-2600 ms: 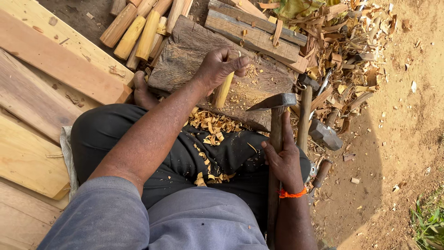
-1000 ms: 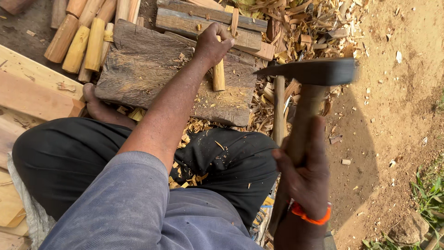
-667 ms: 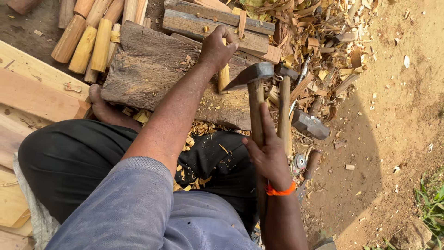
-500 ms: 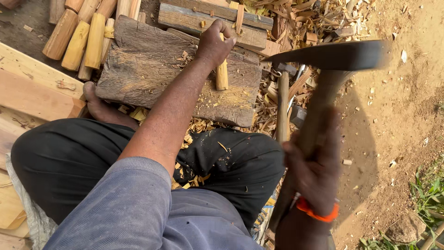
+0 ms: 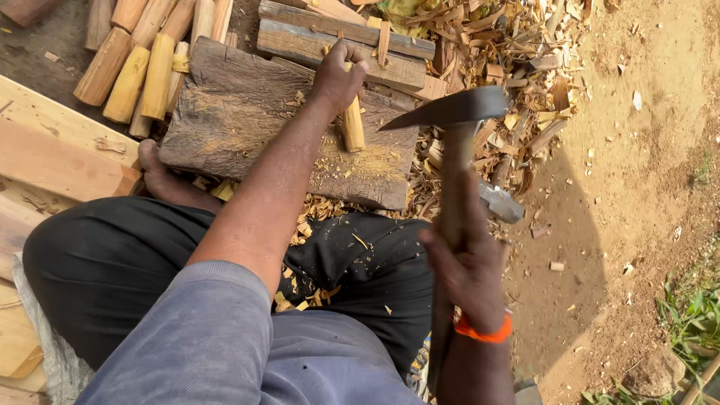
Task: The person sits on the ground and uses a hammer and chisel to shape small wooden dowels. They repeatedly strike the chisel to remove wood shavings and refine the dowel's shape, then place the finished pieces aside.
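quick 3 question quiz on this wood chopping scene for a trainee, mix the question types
1. True or false: the right hand grips the wooden handle of a hatchet with its metal head raised.
2. What does the left hand hold on the chopping block?
A. a round stick of pale wood, stood on end
B. a flat plank
C. a metal file
3. Fill in: the stack of round pale sticks lies beyond the block's ______ end in the picture.

Key: 1 true; 2 A; 3 left.
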